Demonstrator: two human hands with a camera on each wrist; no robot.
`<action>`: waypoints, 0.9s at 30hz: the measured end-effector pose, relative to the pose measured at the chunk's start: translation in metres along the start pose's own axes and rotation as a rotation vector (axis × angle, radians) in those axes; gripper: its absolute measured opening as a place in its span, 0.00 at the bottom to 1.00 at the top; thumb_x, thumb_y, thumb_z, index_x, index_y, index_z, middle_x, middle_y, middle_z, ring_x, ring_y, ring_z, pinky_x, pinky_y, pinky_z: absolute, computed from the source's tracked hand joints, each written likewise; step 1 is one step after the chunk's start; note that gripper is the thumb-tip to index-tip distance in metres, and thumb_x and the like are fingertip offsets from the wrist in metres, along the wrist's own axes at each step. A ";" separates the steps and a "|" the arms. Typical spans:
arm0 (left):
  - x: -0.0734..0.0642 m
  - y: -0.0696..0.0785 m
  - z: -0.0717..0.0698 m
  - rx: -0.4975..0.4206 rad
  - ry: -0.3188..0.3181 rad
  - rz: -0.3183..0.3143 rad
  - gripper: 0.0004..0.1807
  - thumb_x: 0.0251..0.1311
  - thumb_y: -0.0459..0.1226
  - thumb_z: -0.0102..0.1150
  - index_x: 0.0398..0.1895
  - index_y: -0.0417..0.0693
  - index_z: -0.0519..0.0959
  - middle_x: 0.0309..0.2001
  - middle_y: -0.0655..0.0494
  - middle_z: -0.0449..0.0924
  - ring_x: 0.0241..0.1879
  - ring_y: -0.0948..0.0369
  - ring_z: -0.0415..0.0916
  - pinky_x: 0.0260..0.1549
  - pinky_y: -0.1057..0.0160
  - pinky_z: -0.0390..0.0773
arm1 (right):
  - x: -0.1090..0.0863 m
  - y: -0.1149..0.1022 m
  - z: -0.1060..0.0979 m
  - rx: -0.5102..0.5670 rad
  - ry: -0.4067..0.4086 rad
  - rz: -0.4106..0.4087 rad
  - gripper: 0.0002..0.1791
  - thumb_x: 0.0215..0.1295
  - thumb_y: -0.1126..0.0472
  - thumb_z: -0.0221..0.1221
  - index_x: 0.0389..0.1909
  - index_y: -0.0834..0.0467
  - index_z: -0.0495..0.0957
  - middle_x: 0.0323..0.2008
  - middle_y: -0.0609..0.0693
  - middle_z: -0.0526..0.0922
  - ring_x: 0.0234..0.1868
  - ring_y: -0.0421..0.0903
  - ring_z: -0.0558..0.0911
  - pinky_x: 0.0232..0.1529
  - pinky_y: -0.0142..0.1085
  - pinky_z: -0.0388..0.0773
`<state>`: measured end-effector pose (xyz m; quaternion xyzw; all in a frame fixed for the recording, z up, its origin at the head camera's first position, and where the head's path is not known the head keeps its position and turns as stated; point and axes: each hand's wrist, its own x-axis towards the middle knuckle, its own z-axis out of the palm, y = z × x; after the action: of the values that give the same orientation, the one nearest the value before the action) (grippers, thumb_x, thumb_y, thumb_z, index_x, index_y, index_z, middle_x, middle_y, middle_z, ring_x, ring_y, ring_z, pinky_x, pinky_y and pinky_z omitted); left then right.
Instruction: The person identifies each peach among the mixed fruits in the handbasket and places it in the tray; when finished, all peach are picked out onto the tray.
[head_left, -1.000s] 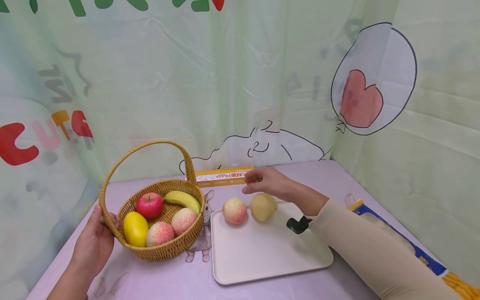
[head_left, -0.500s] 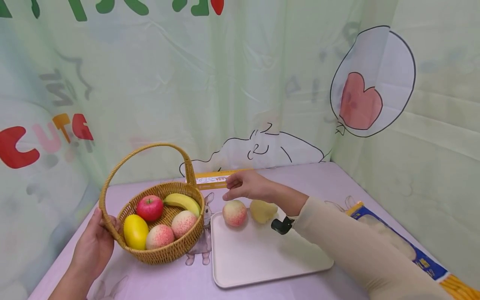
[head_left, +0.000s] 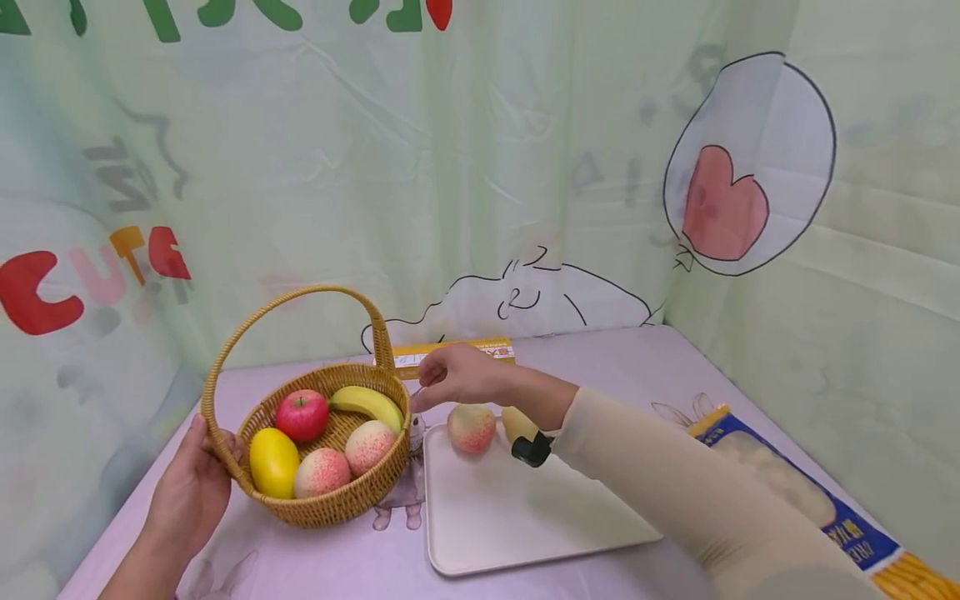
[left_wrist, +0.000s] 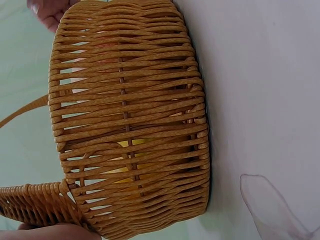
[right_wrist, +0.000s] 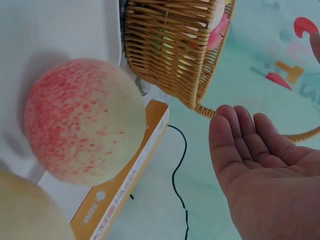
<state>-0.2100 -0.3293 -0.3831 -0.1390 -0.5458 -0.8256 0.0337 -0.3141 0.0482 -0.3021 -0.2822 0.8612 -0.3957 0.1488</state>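
Observation:
My left hand [head_left: 187,487] grips the wicker basket [head_left: 330,508] where its handle meets the rim on the left. Inside lie a red apple [head_left: 302,415], a banana [head_left: 367,404], a yellow mango-shaped fruit [head_left: 273,462] and two speckled peaches [head_left: 322,473]. My right hand [head_left: 465,377] hovers with loosely bent fingers just right of the basket, holding nothing; its palm shows in the right wrist view. Below it, a third peach [head_left: 471,429] sits at the back of the white tray [head_left: 525,517]. Beside that peach is a pale yellow fruit [head_left: 517,423], partly hidden by the right wrist.
Behind the tray lies an orange pasta box [head_left: 408,360], partly covered by the right hand. A blue-and-clear food bag [head_left: 787,483] rests at the right, beyond the sleeve. Printed curtains stand behind the table. A thin dark cord [right_wrist: 175,172] appears in the right wrist view.
My right hand has moved left from above the tray's two fruits to beside the basket, nothing in it. My left hand and the basket have stayed in place.

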 end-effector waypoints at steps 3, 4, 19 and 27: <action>0.000 0.000 0.000 0.008 0.006 -0.011 0.16 0.84 0.51 0.29 0.49 0.54 0.67 0.39 0.61 0.70 0.45 0.64 0.68 0.54 0.70 0.63 | 0.005 -0.004 0.003 -0.036 -0.004 0.005 0.33 0.55 0.47 0.76 0.58 0.59 0.80 0.50 0.47 0.84 0.52 0.43 0.82 0.54 0.38 0.80; 0.000 0.000 0.000 0.009 0.006 -0.012 0.16 0.84 0.51 0.29 0.49 0.54 0.68 0.39 0.61 0.70 0.45 0.64 0.67 0.53 0.70 0.63 | 0.006 -0.007 0.004 -0.051 -0.005 0.011 0.34 0.55 0.46 0.76 0.58 0.59 0.80 0.50 0.47 0.84 0.51 0.42 0.82 0.53 0.38 0.80; 0.001 0.000 0.001 0.008 0.036 -0.020 0.15 0.84 0.51 0.31 0.50 0.55 0.67 0.40 0.62 0.71 0.45 0.64 0.67 0.54 0.71 0.64 | 0.033 -0.025 0.019 -0.245 -0.116 -0.031 0.18 0.55 0.42 0.74 0.28 0.50 0.81 0.23 0.40 0.78 0.28 0.37 0.73 0.32 0.31 0.71; 0.002 0.000 0.001 0.026 0.051 -0.016 0.13 0.84 0.51 0.31 0.52 0.57 0.65 0.39 0.62 0.71 0.45 0.64 0.67 0.54 0.71 0.63 | 0.050 -0.039 0.025 -0.331 -0.216 -0.078 0.32 0.58 0.44 0.72 0.10 0.47 0.59 0.13 0.39 0.54 0.18 0.37 0.51 0.23 0.32 0.53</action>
<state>-0.2118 -0.3280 -0.3817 -0.1128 -0.5565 -0.8221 0.0428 -0.3272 -0.0175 -0.2902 -0.3769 0.8819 -0.2215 0.1767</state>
